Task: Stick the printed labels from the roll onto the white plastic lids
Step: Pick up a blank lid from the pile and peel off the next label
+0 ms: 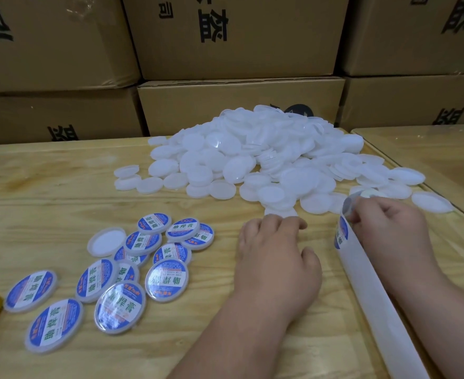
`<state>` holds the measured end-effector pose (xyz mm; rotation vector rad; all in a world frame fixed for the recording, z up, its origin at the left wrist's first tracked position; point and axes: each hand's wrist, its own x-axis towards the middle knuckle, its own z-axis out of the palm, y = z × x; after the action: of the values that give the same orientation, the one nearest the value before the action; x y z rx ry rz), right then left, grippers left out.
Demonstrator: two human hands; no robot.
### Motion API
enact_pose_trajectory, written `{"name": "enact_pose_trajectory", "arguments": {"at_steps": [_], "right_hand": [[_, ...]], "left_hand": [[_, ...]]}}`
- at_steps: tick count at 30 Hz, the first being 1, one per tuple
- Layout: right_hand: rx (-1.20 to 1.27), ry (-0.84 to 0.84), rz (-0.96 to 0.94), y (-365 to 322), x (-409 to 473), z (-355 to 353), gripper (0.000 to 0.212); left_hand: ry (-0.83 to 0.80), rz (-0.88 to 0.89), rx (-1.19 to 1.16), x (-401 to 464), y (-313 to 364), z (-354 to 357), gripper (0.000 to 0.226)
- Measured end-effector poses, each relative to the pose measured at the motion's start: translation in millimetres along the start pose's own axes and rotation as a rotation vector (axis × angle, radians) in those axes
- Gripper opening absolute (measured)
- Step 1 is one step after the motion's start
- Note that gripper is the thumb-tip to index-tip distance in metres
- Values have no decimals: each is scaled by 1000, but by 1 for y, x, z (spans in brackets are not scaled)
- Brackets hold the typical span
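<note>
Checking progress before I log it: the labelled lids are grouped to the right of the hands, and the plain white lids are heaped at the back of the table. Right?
Not quite. The head view shows the labelled lids grouped to the left of the hands, not the right. The rest holds: the plain white lids are heaped at the back of the wooden table.

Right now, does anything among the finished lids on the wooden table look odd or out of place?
One round white plastic lid at the upper left of the cluster of blue-labelled lids shows no label. It seems to lie hollow side up, so whether its other face carries one cannot be told.
</note>
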<state>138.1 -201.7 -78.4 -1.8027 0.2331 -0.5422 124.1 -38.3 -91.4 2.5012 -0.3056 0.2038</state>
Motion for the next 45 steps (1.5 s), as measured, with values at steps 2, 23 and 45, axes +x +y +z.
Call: {"name": "enact_pose_trajectory", "arguments": {"at_steps": [2, 23, 45], "right_hand": [[-139, -61, -33, -2, -1, 2, 45], [-121, -249, -16, 1, 1, 1, 28], [-125, -244, -25, 2, -1, 2, 26]], "left_hand": [[48, -25, -16, 0, 0, 0, 33], [96, -88, 79, 2, -1, 2, 45], [125, -70, 66, 3, -6, 8, 44]]}}
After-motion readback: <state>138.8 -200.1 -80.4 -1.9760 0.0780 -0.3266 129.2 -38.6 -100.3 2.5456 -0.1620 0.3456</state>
